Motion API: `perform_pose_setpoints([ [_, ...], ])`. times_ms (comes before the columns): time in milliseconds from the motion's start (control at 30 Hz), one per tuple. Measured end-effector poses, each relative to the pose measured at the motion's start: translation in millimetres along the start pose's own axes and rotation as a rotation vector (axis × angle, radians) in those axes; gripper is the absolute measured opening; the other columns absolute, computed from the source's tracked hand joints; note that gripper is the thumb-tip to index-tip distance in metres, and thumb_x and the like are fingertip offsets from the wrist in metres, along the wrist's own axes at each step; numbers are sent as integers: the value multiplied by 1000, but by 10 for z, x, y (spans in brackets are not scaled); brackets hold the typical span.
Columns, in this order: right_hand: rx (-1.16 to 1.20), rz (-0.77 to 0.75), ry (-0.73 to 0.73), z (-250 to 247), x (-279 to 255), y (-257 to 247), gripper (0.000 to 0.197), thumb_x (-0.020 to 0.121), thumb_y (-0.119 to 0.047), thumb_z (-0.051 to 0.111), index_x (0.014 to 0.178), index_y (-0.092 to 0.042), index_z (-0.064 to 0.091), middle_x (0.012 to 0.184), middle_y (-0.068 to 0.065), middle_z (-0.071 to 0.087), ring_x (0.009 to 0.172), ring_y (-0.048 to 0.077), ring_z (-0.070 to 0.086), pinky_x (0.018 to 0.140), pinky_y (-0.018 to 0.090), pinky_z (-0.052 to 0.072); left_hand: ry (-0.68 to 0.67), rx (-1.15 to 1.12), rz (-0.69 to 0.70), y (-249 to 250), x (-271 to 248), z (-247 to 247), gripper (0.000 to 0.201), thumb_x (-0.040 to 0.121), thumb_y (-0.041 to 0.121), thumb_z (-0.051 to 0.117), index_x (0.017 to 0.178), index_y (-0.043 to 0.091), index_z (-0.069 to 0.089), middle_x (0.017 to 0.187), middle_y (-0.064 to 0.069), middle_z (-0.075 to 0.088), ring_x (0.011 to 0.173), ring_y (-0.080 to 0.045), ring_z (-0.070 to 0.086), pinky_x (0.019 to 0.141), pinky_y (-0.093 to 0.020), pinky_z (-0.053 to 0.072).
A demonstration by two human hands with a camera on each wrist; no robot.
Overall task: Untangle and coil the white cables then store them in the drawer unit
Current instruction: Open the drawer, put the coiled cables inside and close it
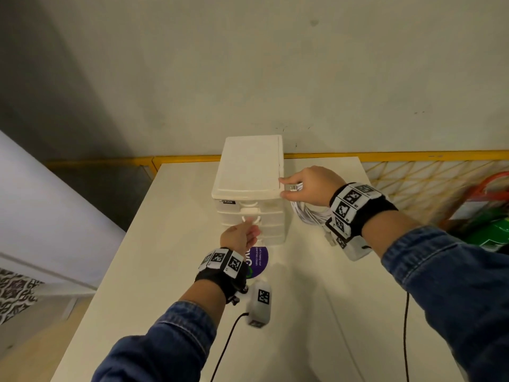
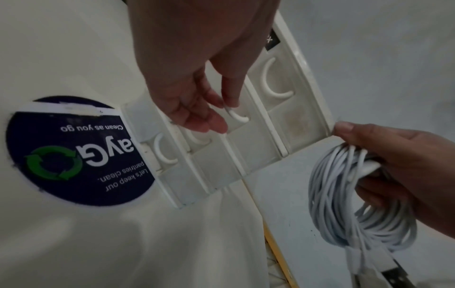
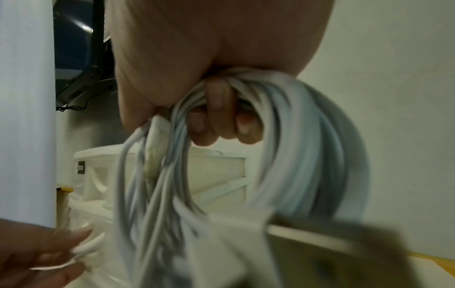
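Observation:
A white drawer unit (image 1: 249,172) stands at the far end of the white table (image 1: 170,244), its drawers looking closed. My left hand (image 1: 243,234) reaches its front, fingers nearly straight, with the index fingertip (image 2: 231,101) at the curved handle (image 2: 238,116) of the second drawer from the top. My right hand (image 1: 308,186) grips a coil of white cables (image 1: 311,215) beside the unit's top right corner, thumb against that corner. The coil (image 2: 344,204) hangs below the fist with plug ends dangling. In the right wrist view my fingers (image 3: 216,118) curl through the coil (image 3: 295,148).
A round purple sticker (image 1: 259,261) lies on the table just in front of the unit. A yellow rail and mesh (image 1: 413,175) run behind the table against the wall. Coloured items (image 1: 490,216) sit at the right. The table's left edge drops to the floor.

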State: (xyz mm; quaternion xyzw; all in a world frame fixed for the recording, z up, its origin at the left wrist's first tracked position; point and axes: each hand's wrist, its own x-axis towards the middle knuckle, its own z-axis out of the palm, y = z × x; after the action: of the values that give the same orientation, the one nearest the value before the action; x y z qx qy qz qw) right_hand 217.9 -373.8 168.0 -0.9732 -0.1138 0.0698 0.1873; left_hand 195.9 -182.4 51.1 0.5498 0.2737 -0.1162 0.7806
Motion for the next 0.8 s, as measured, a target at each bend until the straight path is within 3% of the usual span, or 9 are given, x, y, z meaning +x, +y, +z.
perform_pose_setpoints([
  [100, 2, 19, -5, 32, -4, -17, 53, 82, -54, 57, 128, -29, 52, 136, 4, 54, 124, 24, 50, 94, 31, 41, -6, -19, 21, -5, -24, -4, 21, 85, 10, 64, 103, 1, 59, 85, -13, 71, 65, -14, 70, 60, -22, 56],
  [167, 7, 34, 11, 52, -11, -33, 52, 82, -54, 56, 128, -29, 53, 136, 2, 54, 124, 23, 50, 93, 31, 41, -12, -22, 18, -8, -53, -25, 25, 86, 9, 62, 107, -3, 57, 83, -13, 71, 64, -14, 71, 56, -22, 56],
  [367, -50, 57, 22, 53, -19, -93, 51, 85, -53, 53, 129, -28, 52, 136, 5, 54, 122, 25, 51, 92, 33, 43, -72, 27, 26, -37, -224, -158, 7, 86, 4, 63, 87, -2, 62, 61, -6, 72, 58, -13, 70, 53, -20, 55],
  [600, -13, 114, 79, 179, -96, -127, 51, 85, -55, 51, 131, -32, 49, 135, 9, 55, 122, 28, 51, 93, 36, 44, -114, 69, 72, -239, -512, -442, 11, 86, 5, 62, 78, -1, 67, 72, -15, 68, 61, -16, 68, 56, -21, 54],
  [800, -11, 138, 98, 187, -119, -174, 50, 85, -55, 51, 129, -32, 50, 135, 9, 55, 121, 28, 52, 91, 35, 44, -140, 100, 56, -335, -670, -615, 10, 85, 10, 65, 85, 1, 70, 78, -12, 73, 70, -16, 71, 64, -22, 57],
])
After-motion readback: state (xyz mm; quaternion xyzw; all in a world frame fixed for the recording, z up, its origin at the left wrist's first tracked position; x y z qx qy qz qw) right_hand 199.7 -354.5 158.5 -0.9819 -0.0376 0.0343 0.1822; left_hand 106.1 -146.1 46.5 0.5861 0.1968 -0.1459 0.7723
